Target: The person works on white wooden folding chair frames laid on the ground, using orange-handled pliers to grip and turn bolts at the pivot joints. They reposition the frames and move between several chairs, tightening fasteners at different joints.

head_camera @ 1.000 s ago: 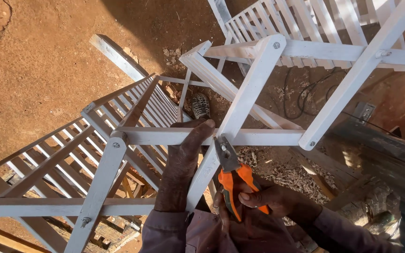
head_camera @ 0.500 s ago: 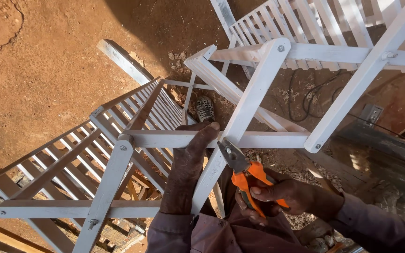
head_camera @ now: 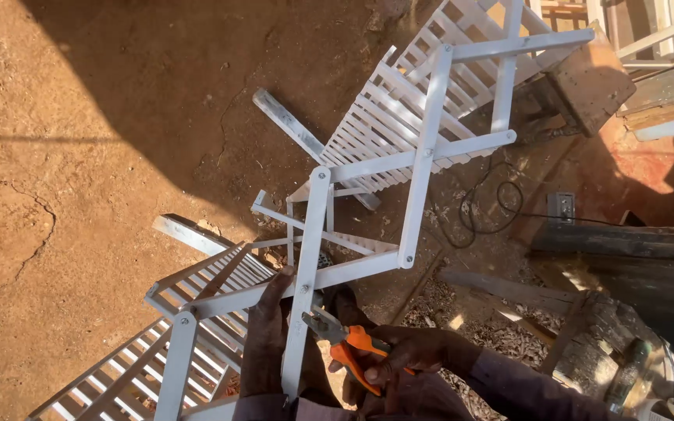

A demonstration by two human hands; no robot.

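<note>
A pair of orange-handled pliers [head_camera: 343,345] is being gripped by the right hand [head_camera: 407,360], with the fingers curled tight around the handles. The pliers are lying slantwise low in the middle of the view, with the long way running from lower right to upper left. The metal nose is being pointed up and left, right at a white slat [head_camera: 306,284] of the folding wooden rack [head_camera: 399,168]. That slat is being held by the left hand [head_camera: 265,335], with the fingers wrapped around it from behind. The slat is standing nearly upright and is being crossed by another slat at a bolt. Bare brown dirt ground [head_camera: 95,148] is lying open to the left. A black cable [head_camera: 481,210] and dark planks [head_camera: 626,242] are crowding the right side.
</note>
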